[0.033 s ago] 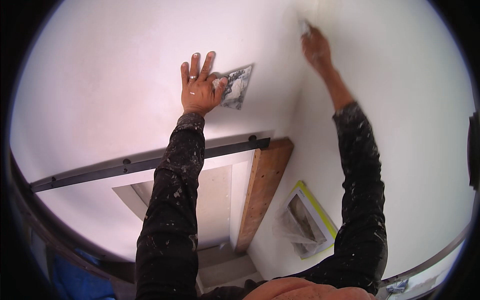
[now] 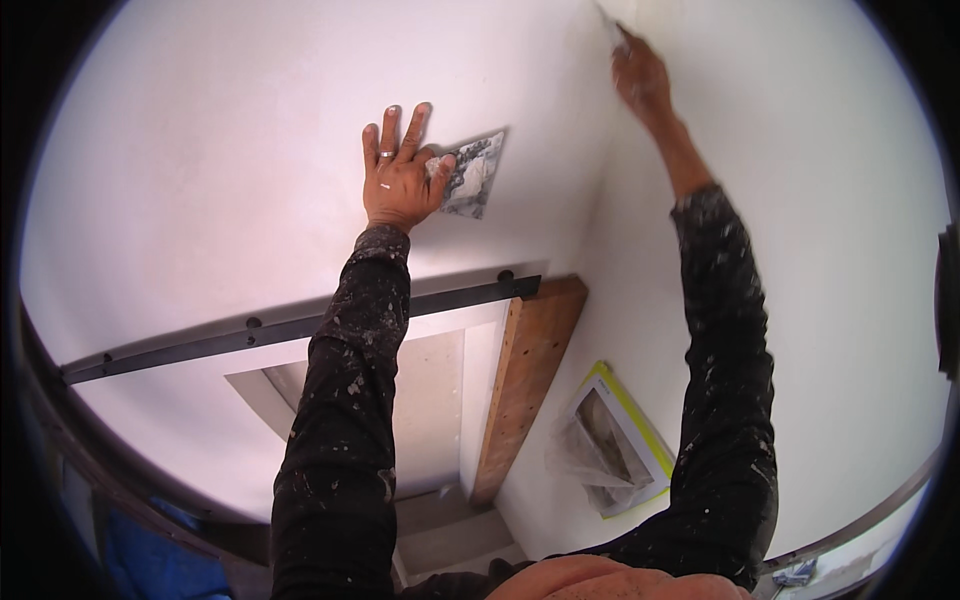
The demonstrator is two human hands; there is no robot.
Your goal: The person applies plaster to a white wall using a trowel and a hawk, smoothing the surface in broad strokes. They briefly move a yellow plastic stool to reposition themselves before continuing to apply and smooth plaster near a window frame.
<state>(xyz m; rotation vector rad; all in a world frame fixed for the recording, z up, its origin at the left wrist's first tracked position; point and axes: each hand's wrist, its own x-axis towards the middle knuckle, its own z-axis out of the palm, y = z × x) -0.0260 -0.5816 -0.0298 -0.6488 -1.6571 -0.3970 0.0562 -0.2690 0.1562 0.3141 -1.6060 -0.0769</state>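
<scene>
My left hand (image 2: pixel 400 185) leans on the white wall (image 2: pixel 250 170) with three fingers spread out. Between its thumb and forefinger it pinches a wide putty knife (image 2: pixel 478 178), whose flat blade carries smears of white and grey filler. Up at the top right, my right hand (image 2: pixel 642 82) is closed round a narrow filling knife (image 2: pixel 608 25), held close to the inside corner where two walls meet. That knife's handle is mostly hidden in the fist, and its thin blade points up and left. Both dark sleeves are speckled with white.
Below my left hand runs a black metal rail (image 2: pixel 430 302) with round bolts, across a white door frame. A brown wooden post (image 2: pixel 530 375) stands at its right end. On the right wall hangs a lime-edged frame (image 2: pixel 640 425) partly covered in clear plastic.
My right hand has shifted slightly up and to the right, with the filling knife's blade now higher along the corner. My left hand and its putty knife stay put.
</scene>
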